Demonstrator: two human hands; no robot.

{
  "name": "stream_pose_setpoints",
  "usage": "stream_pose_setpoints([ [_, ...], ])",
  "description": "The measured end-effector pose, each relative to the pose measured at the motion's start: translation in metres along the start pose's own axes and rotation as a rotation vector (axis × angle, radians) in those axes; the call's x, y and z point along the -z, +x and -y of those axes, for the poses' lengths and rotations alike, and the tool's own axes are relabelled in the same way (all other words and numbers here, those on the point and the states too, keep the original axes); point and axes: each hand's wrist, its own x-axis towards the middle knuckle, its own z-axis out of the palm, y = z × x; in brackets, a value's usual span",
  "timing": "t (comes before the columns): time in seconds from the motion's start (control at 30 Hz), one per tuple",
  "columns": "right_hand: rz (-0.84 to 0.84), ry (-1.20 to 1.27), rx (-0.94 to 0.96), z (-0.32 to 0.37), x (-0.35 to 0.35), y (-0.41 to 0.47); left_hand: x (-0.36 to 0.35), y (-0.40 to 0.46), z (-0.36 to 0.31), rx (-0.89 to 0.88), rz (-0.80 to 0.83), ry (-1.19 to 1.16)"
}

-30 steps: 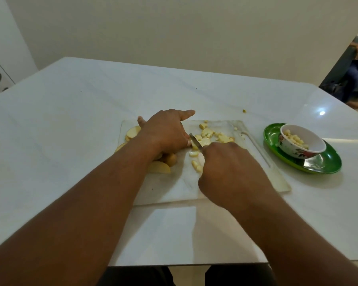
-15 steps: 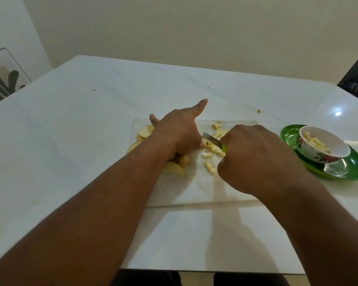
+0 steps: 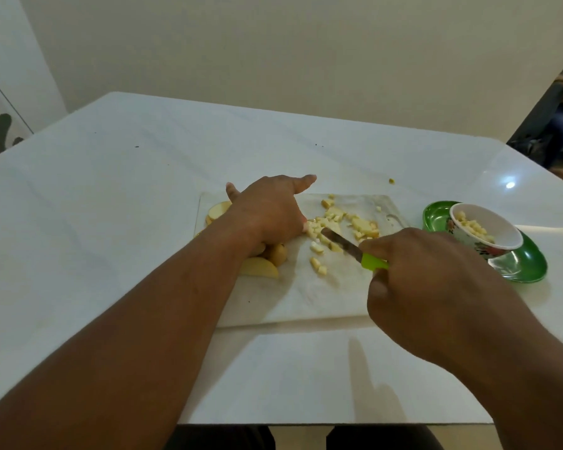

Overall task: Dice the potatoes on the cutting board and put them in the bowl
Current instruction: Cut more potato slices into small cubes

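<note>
Now, from the head view: centre frame, the left hand (image 3: 270, 211) presses a potato piece onto the board (image 3: 306, 287), fingers curled over it, forefinger pointing away; the right hand (image 3: 436, 287) has its grip closed round the green handle of the knife (image 3: 345, 246), blade angled toward the left fingertips and resting among the dice (image 3: 348, 222); uncut wedges (image 3: 260, 266) lie under and just beside the left wrist; the bowl (image 3: 488, 235), already part filled, sits on a green plate (image 3: 530, 264) at right of frame, on the white worktop (image 3: 111, 190). To cut well, I judge the left fingertips should stay tucked behind the knuckles; the blade should come straight down in even strokes; loose dice want sweeping aside before the next wedge, since one stray bit (image 3: 391, 180) already lies off the board.
</note>
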Motion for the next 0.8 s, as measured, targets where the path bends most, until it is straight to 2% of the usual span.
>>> stream_pose_setpoints([
  [0.13, -0.137, 0.012, -0.028, -0.009, -0.008, 0.011, 0.007, -0.003, 0.005, -0.047, -0.045, -0.141],
  [0.3, -0.213, 0.152, 0.027, -0.003, -0.03, 0.026, 0.01, -0.01, 0.005, -0.288, -0.083, -0.317],
  [0.37, -0.237, 0.208, 0.044, -0.004, -0.032, 0.026, 0.007, -0.01, 0.004, -0.333, -0.079, -0.319],
  [0.63, -0.256, 0.308, 0.006, -0.018, -0.034, 0.021, 0.002, -0.002, 0.009, -0.28, -0.054, -0.271],
  [0.8, -0.25, 0.286, 0.064, 0.005, -0.057, 0.001, 0.009, -0.004, 0.012, -0.244, -0.164, -0.2],
])
